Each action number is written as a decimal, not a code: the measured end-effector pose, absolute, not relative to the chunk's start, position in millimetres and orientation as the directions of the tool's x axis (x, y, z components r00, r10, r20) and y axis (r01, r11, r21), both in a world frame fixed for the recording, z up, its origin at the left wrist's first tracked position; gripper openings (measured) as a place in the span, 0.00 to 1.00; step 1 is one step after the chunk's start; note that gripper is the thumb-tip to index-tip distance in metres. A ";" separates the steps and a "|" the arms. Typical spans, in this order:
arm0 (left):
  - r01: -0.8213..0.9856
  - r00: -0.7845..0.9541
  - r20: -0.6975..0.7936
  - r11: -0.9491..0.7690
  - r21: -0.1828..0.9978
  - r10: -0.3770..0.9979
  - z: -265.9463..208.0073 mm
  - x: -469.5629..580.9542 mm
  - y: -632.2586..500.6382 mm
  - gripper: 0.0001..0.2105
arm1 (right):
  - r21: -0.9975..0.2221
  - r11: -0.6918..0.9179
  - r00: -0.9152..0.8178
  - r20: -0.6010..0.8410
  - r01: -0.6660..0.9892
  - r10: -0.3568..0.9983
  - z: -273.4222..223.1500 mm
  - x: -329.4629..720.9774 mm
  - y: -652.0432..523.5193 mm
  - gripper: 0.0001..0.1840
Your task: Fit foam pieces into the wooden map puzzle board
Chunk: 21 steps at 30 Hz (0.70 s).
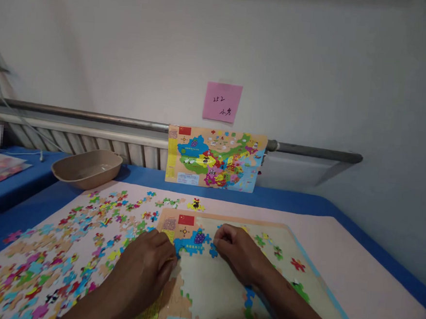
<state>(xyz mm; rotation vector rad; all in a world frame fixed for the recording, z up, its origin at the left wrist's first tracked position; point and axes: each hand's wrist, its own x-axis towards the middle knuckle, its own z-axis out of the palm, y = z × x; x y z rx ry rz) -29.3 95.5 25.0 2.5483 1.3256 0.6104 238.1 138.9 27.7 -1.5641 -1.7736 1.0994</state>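
Note:
A jigsaw puzzle board (pixel 222 279) lies in front of me, its frame and left part filled with joined pieces. My left hand (pixel 143 261) is closed over the board's left border, near the joined blue section (pixel 192 245) with purple grapes. Whatever its fingers may hold is hidden. On the board's upper middle, my right hand (pixel 239 251) is curled, its fingertips on a blue puzzle piece (pixel 213 250) just right of that section. Other loose pieces lie on the board: a red one (pixel 298 265), green ones (pixel 300 291) and a blue-green strip (pixel 249 300).
Many loose puzzle pieces (pixel 41 269) cover the pink sheet at left. A yellow piece group (pixel 195 205) lies above the board. The printed reference map (pixel 216 159) leans at the wall below a pink note (pixel 222 102). A beige basin (pixel 88 168) stands back left on the blue table (pixel 286 198).

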 end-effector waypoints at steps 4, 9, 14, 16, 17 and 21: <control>0.749 0.530 0.196 -0.564 0.347 0.825 36.4 -27.0 97.1 0.11 | -0.811 0.007 -0.184 -0.125 0.585 0.975 28.8 231.5 141.7 0.06; 0.689 0.685 0.125 -0.694 0.209 0.718 46.0 -12.3 111.2 0.07 | -0.770 0.070 -0.199 -0.076 0.634 0.977 30.6 227.0 144.4 0.07; 0.639 0.762 0.037 -0.760 0.123 0.646 31.9 4.3 125.9 0.13 | -0.724 0.142 -0.225 -0.019 0.675 0.974 27.2 227.2 147.0 0.08; 0.630 0.771 0.026 -0.768 0.115 0.636 27.7 7.7 127.6 0.10 | -0.712 0.155 -0.229 -0.008 0.685 0.973 26.1 226.2 146.3 0.09; 0.626 0.774 0.025 -0.772 0.111 0.632 26.8 8.7 127.8 0.09 | -0.706 0.161 -0.230 -0.003 0.690 0.973 26.0 225.5 145.6 0.09; 0.623 0.778 0.021 -0.776 0.099 0.627 28.3 9.9 127.3 0.08 | -0.677 0.174 -0.220 0.019 0.715 0.975 25.4 221.6 141.7 0.10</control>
